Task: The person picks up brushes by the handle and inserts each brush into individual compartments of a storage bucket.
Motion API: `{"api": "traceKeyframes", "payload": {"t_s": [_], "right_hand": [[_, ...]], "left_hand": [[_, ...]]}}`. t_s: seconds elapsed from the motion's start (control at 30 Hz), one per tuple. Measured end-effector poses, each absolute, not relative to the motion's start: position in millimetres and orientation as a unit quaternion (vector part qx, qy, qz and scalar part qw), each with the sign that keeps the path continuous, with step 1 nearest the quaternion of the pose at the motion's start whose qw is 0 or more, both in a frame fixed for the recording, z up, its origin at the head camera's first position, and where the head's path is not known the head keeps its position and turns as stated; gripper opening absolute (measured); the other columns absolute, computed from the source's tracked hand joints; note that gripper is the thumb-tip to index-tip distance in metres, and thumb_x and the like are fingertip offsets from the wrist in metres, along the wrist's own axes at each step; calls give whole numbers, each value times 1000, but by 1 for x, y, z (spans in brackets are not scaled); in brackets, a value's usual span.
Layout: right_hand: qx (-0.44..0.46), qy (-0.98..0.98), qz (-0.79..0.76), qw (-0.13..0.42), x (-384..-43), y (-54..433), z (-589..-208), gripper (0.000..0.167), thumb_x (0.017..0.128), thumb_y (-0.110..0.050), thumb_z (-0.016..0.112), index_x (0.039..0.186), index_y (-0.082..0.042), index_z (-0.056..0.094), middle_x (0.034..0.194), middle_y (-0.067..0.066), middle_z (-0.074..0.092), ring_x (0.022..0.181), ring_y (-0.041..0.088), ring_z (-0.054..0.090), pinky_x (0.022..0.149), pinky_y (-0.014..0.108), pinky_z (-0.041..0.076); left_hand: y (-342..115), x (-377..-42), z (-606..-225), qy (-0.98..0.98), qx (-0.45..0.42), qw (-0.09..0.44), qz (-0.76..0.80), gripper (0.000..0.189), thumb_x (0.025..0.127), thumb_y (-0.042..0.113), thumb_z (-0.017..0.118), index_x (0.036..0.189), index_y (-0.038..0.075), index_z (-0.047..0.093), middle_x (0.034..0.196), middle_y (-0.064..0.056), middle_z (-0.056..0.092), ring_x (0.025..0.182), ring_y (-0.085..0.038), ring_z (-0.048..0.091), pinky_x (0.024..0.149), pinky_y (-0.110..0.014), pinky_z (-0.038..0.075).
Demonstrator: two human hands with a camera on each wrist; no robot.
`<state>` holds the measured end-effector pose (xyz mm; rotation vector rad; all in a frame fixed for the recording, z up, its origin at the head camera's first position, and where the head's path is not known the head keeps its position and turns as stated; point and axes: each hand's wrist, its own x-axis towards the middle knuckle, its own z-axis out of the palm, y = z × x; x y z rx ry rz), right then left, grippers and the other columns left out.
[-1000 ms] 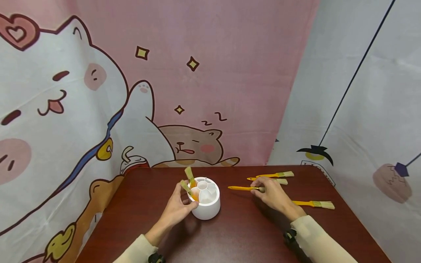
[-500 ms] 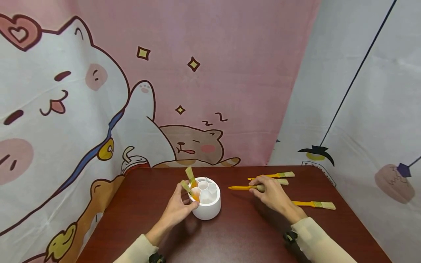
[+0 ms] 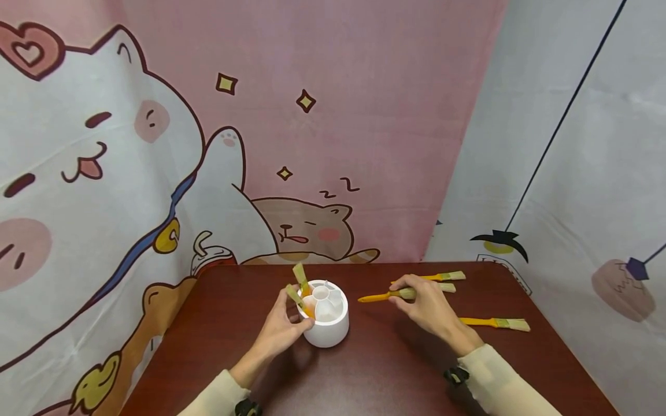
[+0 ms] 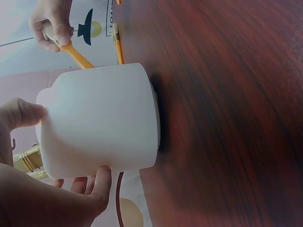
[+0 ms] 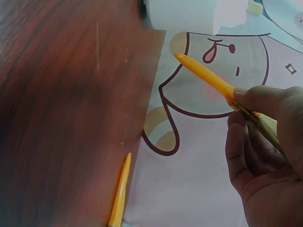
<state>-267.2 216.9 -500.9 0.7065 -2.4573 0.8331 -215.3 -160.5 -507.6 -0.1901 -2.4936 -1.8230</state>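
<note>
My left hand point(image 3: 278, 330) has its fingers curled round the left side of the white pot point(image 3: 330, 330), thumb on the near wall and the other fingers round behind. The pot stands upright on the tabletop point(image 3: 364, 370), a little left of the middle, well in from the left edge and nearer the far edge. Compartments ring a small round one at its centre. Two brushes lean in its left part, bristles up and tipped toward the tabletop's left edge: the back brush point(image 3: 300, 274) and the front brush point(image 3: 294, 296), side by side; I cannot tell whether they share a compartment. My right hand point(image 3: 429, 306) pinches the held brush point(image 3: 377, 298) between thumb and fingers, right by the ferrule. I see it lifted clear of the tabletop, its yellow handle pointing left toward the pot, near it yet apart, and its bristles tucked back toward the palm. Beyond this hand, near the far right corner, two more lie close together, bristles toward the right edge: the far brush point(image 3: 450, 276) and the second brush point(image 3: 446, 286), whose handle is partly hidden behind my fingers. The near brush point(image 3: 494, 323) lies closer to the right edge, bristles also that way, its handle end hidden by my wrist. A printed cloth point(image 3: 374, 127) hangs behind the far edge.
</note>
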Motion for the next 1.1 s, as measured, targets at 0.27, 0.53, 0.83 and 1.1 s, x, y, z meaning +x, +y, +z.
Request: {"api": "traceKeyframes", "payload": {"t_s": [0.27,0.53,0.83,1.1], "right_hand": [[250,-881,334,224,-260,210,-491,32,91,-11,101,114,-20,81,107,-8,86,78,4,68,74,26,61],[254,-875,339,237,-252,204,-481,33,89,-11,103,112,-20,82,105,-9,87,80,4,66,75,27,58],[266,-862,358,243,-246,198,-473,34,89,-8,102,113,-22,82,105,-12,86,90,8,78,81,31,67],[274,-851,372,249,-242,192,-469,34,89,-8,102,115,-19,83,103,-10,86,89,7,80,81,34,69]], "left_hand": [[-161,-216,-509,-802,-64,26,-593,92,92,4,92,170,3,44,163,-28,59,149,-43,65,121,-62,61],[-161,-217,-509,-806,-63,23,-588,92,92,4,92,170,2,43,161,-28,60,147,-43,67,119,-61,62],[-160,-217,-509,-810,-63,23,-583,91,93,5,90,171,2,43,159,-29,62,145,-43,70,121,-61,61],[-159,-216,-508,-811,-61,21,-581,90,94,5,90,170,2,43,159,-30,62,144,-45,72,119,-61,62]]}}
